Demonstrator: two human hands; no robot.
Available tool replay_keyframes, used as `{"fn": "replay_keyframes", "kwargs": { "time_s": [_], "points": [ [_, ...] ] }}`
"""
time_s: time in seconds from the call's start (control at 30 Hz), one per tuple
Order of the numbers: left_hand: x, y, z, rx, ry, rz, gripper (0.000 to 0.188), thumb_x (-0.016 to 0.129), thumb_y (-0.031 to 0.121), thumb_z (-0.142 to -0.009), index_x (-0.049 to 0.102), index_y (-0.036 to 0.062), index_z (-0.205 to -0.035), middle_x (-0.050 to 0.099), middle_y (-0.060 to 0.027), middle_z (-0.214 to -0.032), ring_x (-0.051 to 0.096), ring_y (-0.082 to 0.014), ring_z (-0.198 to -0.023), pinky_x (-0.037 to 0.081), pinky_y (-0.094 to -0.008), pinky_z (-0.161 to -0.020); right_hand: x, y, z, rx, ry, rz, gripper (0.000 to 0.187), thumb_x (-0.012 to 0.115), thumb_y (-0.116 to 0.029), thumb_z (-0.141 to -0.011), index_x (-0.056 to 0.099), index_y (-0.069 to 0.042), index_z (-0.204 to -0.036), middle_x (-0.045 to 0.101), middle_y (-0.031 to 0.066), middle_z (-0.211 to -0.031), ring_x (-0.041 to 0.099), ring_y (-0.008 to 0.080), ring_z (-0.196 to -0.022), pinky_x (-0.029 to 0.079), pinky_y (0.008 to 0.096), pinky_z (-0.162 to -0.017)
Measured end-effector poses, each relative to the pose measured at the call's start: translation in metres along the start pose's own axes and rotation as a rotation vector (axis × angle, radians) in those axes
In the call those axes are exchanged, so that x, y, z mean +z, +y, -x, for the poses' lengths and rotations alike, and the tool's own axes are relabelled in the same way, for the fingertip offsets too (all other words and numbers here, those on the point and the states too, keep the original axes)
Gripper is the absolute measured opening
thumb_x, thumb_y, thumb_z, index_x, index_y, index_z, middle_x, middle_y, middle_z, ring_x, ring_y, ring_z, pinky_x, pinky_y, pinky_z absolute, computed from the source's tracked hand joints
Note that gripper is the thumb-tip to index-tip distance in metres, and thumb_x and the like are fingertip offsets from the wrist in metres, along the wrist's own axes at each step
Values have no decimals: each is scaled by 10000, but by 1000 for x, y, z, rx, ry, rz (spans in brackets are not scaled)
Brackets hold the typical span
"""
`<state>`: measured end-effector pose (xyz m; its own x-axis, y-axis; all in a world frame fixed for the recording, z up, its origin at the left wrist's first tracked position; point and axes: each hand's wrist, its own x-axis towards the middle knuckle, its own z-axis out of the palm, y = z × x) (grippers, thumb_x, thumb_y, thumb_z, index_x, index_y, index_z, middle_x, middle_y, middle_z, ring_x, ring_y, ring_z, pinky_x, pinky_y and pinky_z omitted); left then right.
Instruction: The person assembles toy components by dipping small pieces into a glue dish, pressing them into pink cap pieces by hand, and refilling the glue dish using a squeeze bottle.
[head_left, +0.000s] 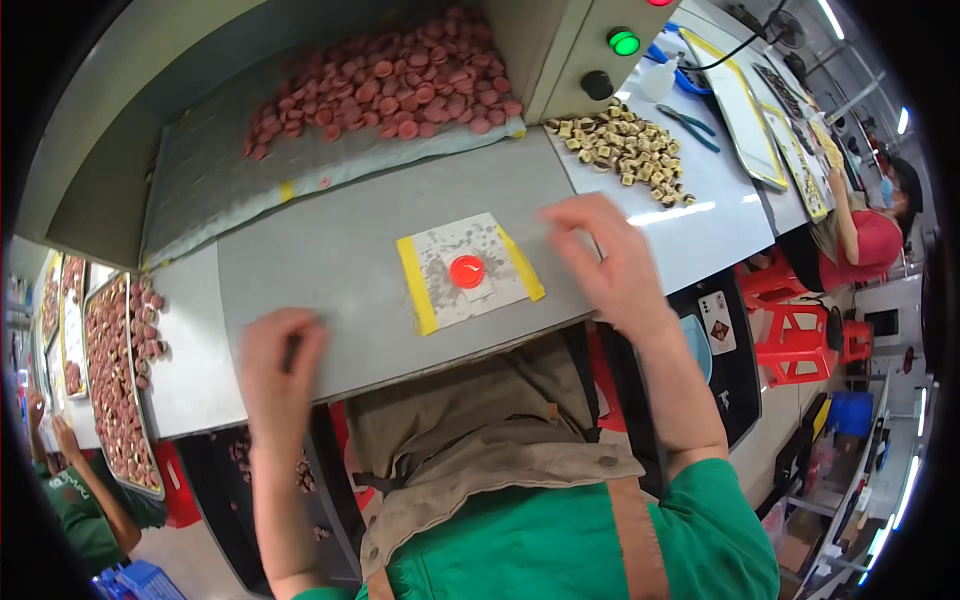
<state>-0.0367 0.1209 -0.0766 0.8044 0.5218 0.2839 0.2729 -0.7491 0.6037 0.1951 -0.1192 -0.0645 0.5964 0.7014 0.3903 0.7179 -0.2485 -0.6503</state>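
A bright red round disc (467, 271) lies on a white square pad (448, 250) with grey smudges, taped down along two sides with yellow tape. My left hand (278, 368) hovers over the worktop left of the pad. Its thumb and fingertips are curled together, and anything between them is hidden. On the pad's right, my right hand (608, 258) is raised over the worktop, slightly blurred, its thumb and fingers apart with nothing visible in them. Neither hand touches the disc.
A heap of reddish round pieces (410, 85) lies on a grey cloth belt (215, 190) under the machine hood. Small square cream-and-brown pieces (630, 150) and blue-handled pliers (688, 125) are at the right. A tray of pieces (112, 370) stands left. Co-workers sit at both sides.
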Motion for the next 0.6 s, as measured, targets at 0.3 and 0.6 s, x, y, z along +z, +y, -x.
{"fn": "replay_keyframes", "kwargs": {
  "time_s": [0.3, 0.6],
  "points": [
    [-78, -119, -20, 36, 373, -641, 241, 598, 116, -868, 603, 61, -1102, 572, -123, -1135, 510, -302, -1084, 394, -415, -917, -39, 63, -18, 40, 210, 499, 194, 605, -26, -837, 570, -10, -1027, 566, 128, -931, 586, 276, -820, 470, 339, -737],
    [12, -8, -131, 318, 181, -190, 198, 640, 139, -786, 623, 68, -971, 619, -104, -986, 569, -295, -936, 457, -395, -779, -29, 40, -8, 94, 167, 489, 167, 558, 7, -845, 538, -2, -1010, 536, 119, -930, 540, 247, -828, 459, 321, -722]
  ]
}}
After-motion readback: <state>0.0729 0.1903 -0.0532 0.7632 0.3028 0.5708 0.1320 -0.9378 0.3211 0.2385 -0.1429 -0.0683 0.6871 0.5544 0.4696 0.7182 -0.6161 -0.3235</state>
